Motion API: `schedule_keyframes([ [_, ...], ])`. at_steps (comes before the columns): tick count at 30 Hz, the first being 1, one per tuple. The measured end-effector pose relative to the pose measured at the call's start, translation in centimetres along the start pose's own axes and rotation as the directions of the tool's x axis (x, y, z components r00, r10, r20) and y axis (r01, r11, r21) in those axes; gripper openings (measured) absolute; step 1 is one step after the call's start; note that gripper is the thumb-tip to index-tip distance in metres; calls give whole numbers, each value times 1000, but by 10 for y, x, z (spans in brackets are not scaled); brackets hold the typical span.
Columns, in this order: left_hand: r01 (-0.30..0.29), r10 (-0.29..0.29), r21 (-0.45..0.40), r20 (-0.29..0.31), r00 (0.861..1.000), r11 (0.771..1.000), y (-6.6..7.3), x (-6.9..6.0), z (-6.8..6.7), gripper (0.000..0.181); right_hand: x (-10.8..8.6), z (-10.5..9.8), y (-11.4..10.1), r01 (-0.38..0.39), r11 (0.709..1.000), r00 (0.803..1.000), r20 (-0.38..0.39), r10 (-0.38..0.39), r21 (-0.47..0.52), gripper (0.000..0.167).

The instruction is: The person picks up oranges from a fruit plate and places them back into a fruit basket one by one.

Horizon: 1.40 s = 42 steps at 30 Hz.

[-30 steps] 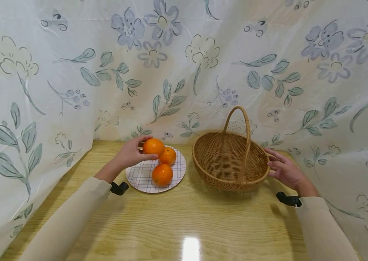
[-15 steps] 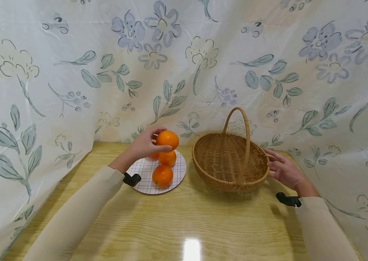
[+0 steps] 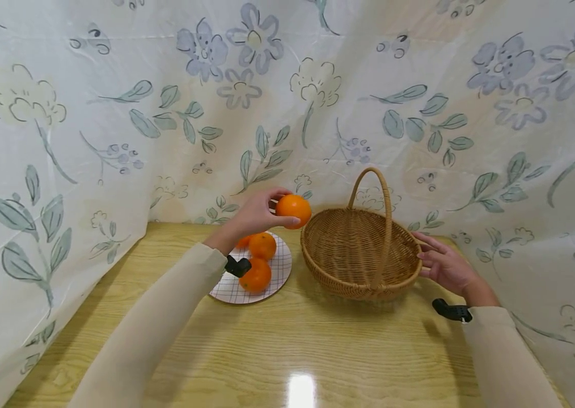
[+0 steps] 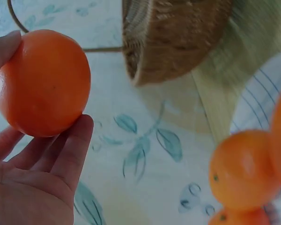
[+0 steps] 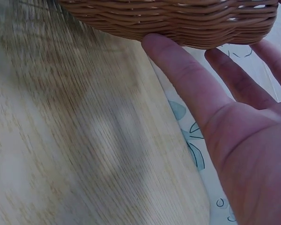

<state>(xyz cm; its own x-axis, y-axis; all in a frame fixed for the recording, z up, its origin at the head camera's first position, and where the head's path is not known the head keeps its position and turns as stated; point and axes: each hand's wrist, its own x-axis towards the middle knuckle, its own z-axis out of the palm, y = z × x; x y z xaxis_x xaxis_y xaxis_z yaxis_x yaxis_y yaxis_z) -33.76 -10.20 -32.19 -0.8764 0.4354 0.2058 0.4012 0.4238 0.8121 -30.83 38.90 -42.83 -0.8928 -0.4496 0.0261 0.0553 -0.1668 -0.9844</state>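
Observation:
My left hand [image 3: 257, 215] grips an orange [image 3: 294, 211] between thumb and fingers, up in the air just left of the wicker basket [image 3: 354, 289]. In the left wrist view the thumb lies on one side of that orange [image 4: 44, 84], the fingers on the other. Below the left wrist, a round checked plate [image 3: 281, 266] bears three more oranges [image 3: 255, 276], one mostly hidden by the arm. My right hand [image 3: 448, 267] touches the right side of the basket with loosely extended fingers. In the right wrist view, the thumb [image 5: 178, 65] meets the woven wall [image 5: 178, 23].
A tall arched handle [image 3: 387, 209] spans the basket, whose inside shows only woven wicker. Floral cloth [image 3: 287, 113] hangs behind and at both sides of the wooden table [image 3: 246, 351]. Each wrist wears a small black device [image 3: 238, 266].
From above the plate, my left hand has carried the orange right and away from me, towards the basket's left rim. The right hand and basket stay in place.

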Motion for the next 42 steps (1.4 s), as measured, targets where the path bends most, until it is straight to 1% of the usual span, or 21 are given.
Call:
schedule_keyframes([
  [6,-36,36,6,26,999,999,16,21,25,65,-1,-1,-2,-17,1000,1000,-8,17,-2,65],
  [12,-67,66,15,68,996,998,25,42,50,62,2,-2,-2,-29,999,1000,-11,29,17,67],
  [15,-88,87,9,75,993,996,29,49,62,60,2,0,-4,-36,999,999,-14,36,-3,68],
  [17,-89,88,11,80,993,996,32,54,69,59,2,0,-4,-42,999,999,-22,41,-13,67],
  [21,-51,51,-1,94,994,999,38,63,81,62,3,1,-5,-43,999,998,-39,42,-28,66],
  [25,-25,25,1,88,996,1000,40,71,93,64,2,1,-5,-38,999,998,-41,37,-28,66],
  [28,-17,17,-10,74,997,1000,38,80,104,66,3,0,-5,-42,999,998,-46,41,-32,68],
  [33,0,5,-55,78,997,998,33,92,123,64,3,-1,-6,-49,998,997,-54,46,-46,69],
  [36,26,-20,-83,76,997,996,31,96,133,65,2,-1,-6,-49,998,997,-57,46,-49,69],
  [39,64,-57,-107,62,996,992,29,97,141,68,3,-2,-5,-50,998,997,-60,47,-48,69],
  [42,92,-88,-105,39,995,990,27,98,148,69,3,-1,-5,-53,998,997,-58,50,-45,68],
])
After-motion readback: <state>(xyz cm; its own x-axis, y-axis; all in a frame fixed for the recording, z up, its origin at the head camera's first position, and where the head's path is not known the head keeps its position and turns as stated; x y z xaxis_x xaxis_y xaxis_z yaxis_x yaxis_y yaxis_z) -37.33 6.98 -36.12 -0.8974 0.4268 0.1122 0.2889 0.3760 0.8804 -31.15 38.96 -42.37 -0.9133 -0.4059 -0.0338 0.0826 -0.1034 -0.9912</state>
